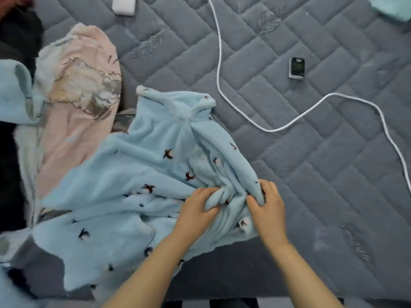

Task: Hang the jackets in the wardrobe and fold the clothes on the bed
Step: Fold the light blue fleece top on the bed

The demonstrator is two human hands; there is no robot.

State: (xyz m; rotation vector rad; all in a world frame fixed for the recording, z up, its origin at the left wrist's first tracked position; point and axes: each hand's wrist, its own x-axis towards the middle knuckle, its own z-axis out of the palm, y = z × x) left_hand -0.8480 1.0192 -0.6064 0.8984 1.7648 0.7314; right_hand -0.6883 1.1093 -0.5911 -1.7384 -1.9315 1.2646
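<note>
Blue fleece garment (133, 174) in both hands

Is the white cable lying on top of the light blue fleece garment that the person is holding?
No, the white cable runs over the bare grey mattress to the right of the blue fleece garment, without touching it.

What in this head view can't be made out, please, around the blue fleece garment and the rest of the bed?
- Head view: fingers of left hand and right hand are buried in folds of the blue fleece garment.
- White cable: both ends leave the frame.
- Small dark box: label too small to read.
- White object and mint cloth: cut by the top edge.
</note>
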